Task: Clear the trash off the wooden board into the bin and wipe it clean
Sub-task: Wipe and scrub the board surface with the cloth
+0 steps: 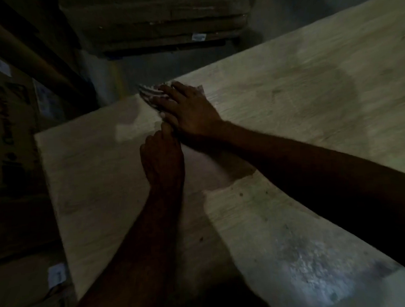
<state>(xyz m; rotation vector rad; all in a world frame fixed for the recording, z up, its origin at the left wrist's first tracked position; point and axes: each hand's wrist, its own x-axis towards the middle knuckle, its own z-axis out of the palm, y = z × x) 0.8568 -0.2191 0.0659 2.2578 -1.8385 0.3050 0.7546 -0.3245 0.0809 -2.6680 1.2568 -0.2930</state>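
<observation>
A large pale wooden board [288, 106] fills most of the dim view. My right hand [189, 107] lies flat on a whitish striped cloth [150, 95] at the board's far edge, its fingers spread over the cloth. The cloth is blurred and partly hidden under the palm. My left hand [162, 160] rests on the board just in front of the right wrist, fingers curled, thumb pointing up against the right hand. Whether it pinches anything is unclear. A greyish smudged patch [305, 260] marks the board near me. No bin is in view.
Cardboard boxes [11, 144] stand stacked at the left, close to the board's left edge. Stacked flat cardboard or panels [161, 21] lie beyond the board's far edge. The floor gap [113, 73] between them is dark.
</observation>
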